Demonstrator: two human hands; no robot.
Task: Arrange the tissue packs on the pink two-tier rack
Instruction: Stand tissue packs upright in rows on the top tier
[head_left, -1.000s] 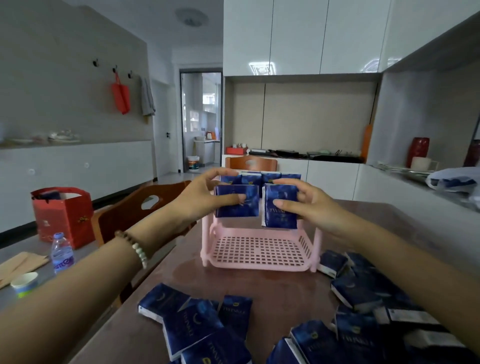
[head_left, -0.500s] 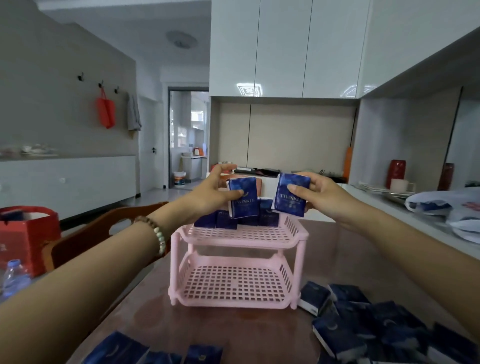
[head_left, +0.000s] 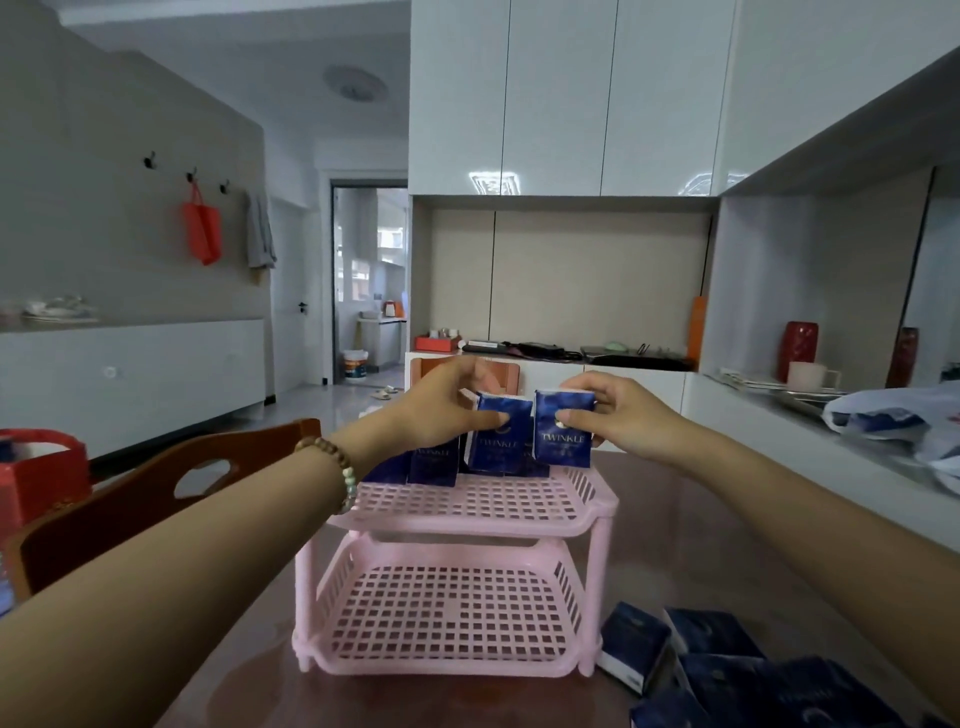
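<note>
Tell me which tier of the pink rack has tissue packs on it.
The upper tier: blue tissue packs stand along its back edge; the lower tier holds none.

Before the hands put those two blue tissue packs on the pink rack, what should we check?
1. Left hand grip on its dark blue tissue pack: ok.
2. Right hand grip on the second blue pack: ok.
3. Both packs upright: ok.
4. Room on the pink plastic rack top shelf, before the standing row: ok.
5. Bottom shelf stocked: not ok.
6. Held packs touching shelf: cannot tell.
</note>
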